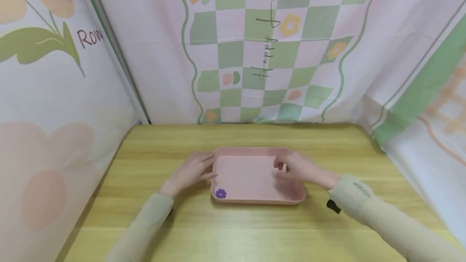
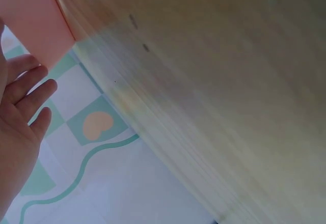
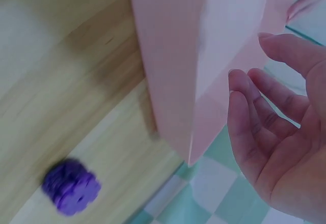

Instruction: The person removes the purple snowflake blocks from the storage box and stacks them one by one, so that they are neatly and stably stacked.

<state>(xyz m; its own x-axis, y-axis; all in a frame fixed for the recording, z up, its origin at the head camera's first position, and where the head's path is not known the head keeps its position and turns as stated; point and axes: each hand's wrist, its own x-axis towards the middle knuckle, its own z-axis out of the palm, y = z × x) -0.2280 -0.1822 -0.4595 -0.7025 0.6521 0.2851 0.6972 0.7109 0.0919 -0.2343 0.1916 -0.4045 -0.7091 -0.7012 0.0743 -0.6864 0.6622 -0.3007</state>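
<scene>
A pink tray (image 1: 251, 202) lies on the wooden table. One purple flower-shaped disc (image 1: 220, 193) is in its near left corner. At the tray's left rim, my left hand (image 1: 193, 169) rests with its fingers extended, touching the side. My right hand (image 1: 296, 167) is above the tray's right part, fingers loosely bent, thumb apart from them and nothing held, as the right wrist view shows. That view also has a stack of purple flower-shaped discs (image 3: 71, 186) on the table outside the tray; in the head view my right arm appears to hide it.
The wooden table (image 1: 164, 140) extends around the tray. Behind it hangs a green-and-white checked curtain (image 1: 262, 51), with printed curtains at the left (image 1: 43, 112) and right (image 1: 418, 112) too. A black wrist device (image 1: 333, 206) is under my right sleeve.
</scene>
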